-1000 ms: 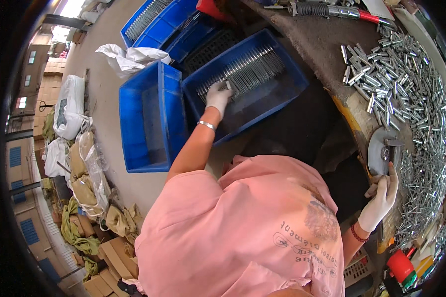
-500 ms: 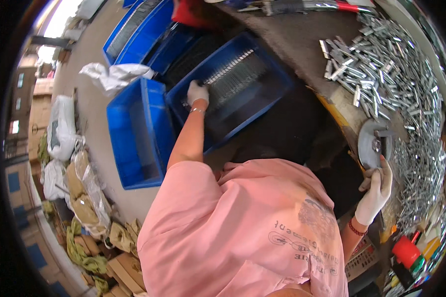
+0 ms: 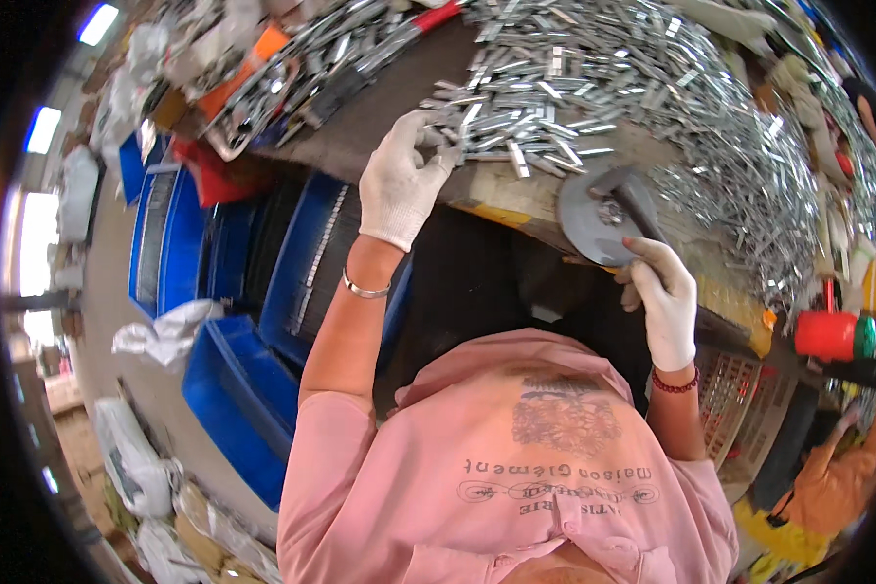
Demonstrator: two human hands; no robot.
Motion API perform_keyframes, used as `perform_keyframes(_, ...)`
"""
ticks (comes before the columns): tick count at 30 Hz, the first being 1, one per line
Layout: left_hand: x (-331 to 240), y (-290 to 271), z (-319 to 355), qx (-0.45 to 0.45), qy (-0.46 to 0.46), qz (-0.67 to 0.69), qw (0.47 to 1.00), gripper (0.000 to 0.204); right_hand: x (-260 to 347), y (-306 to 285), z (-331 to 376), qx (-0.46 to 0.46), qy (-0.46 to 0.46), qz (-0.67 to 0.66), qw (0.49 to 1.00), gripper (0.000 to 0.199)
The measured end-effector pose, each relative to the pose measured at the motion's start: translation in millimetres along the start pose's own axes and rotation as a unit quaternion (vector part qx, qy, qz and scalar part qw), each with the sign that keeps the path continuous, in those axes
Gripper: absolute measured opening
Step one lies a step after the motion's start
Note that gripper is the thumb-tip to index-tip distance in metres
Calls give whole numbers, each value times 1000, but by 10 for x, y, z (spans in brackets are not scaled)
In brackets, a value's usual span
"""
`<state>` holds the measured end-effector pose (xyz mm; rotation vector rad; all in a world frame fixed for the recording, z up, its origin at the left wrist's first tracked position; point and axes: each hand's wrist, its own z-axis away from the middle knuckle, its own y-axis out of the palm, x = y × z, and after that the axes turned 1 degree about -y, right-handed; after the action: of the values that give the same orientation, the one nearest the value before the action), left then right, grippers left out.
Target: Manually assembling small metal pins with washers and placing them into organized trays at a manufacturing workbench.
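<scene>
My left hand, in a white glove, reaches up to the near edge of a large heap of small shiny metal pieces on the brown workbench. Its fingers curl over a few pieces at the heap's edge. My right hand, also gloved, grips a dark tool handle that lies against a grey round disc at the bench's front edge. A pink shirt fills the lower middle.
Blue crates stand on the floor at the left, one holding a row of metal pieces. A white rag lies beside them. A red can and a mesh basket sit at right, near a person in orange.
My left hand has left the blue crate on the floor and come up to the heap on the bench. The view swung toward the bench. My right hand stays by the disc.
</scene>
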<state>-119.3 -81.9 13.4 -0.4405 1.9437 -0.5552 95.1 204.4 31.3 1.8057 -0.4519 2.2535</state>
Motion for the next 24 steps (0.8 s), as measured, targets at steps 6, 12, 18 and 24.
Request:
perform_keyframes(6, -201, 231, -257, 84, -66, -97, 989, 61, 91, -90, 184, 27, -11, 3, 1000, 23)
perform_keyframes(12, -290, 125, -273, 129, -124, 148, 973, 48, -11, -727, 140, -217, -263, 350, 872, 14)
perform_keyframes(18, -612, 302, 114, 245, -133, 312, 908, 29, -260, -1553, -172, -273, -246, 580, 727, 7)
perform_keyframes(24, -877, 619, 447, 296, -142, 254, 910, 18, -143, -1454, -284, -175, -276, 558, 763, 3)
